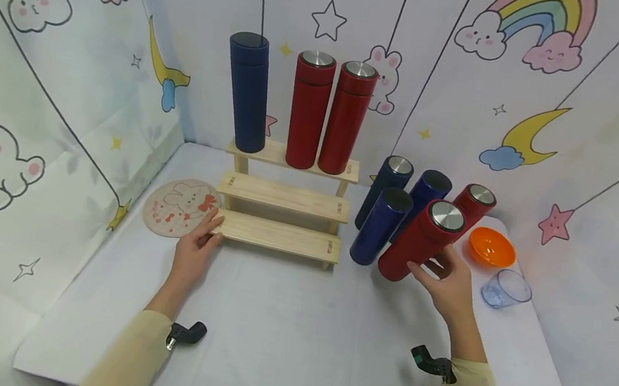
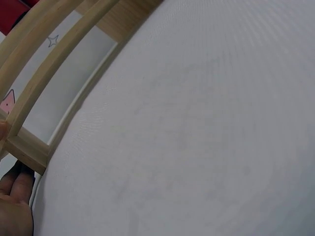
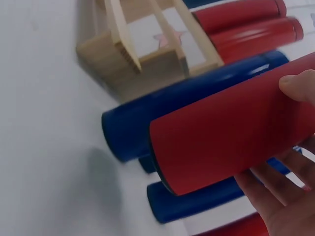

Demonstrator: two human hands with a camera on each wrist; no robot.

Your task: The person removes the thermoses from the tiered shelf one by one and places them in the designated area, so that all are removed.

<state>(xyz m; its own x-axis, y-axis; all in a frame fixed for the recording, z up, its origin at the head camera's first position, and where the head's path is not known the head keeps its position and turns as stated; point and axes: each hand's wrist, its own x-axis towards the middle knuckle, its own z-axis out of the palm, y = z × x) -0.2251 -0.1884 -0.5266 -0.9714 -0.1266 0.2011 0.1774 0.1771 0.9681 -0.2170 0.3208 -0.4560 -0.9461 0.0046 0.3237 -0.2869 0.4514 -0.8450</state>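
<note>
My right hand [image 1: 449, 283] grips a red thermos [image 1: 422, 240] with a silver lid, the thumb on one side and the fingers round the other. In the right wrist view the thermos [image 3: 226, 132] slants above the table, its dark base clear of the cloth. On the left, my left hand [image 1: 198, 247] holds the left end of the lowest tier of a three-tier wooden stand [image 1: 277, 236]; its fingers [image 2: 22, 189] show beside the stand's foot in the left wrist view. Along the top tier stand a dark blue thermos [image 1: 247, 93] and two red thermoses [image 1: 310, 111].
Blue thermoses [image 1: 380, 228] and another red thermos [image 1: 473, 205] stand close behind the held one. An orange bowl [image 1: 491, 248] and a clear blue cup [image 1: 505, 289] sit at the right. A round bunny mat [image 1: 167, 207] lies left of the stand. Patterned cloth walls [image 1: 404, 10] enclose the table.
</note>
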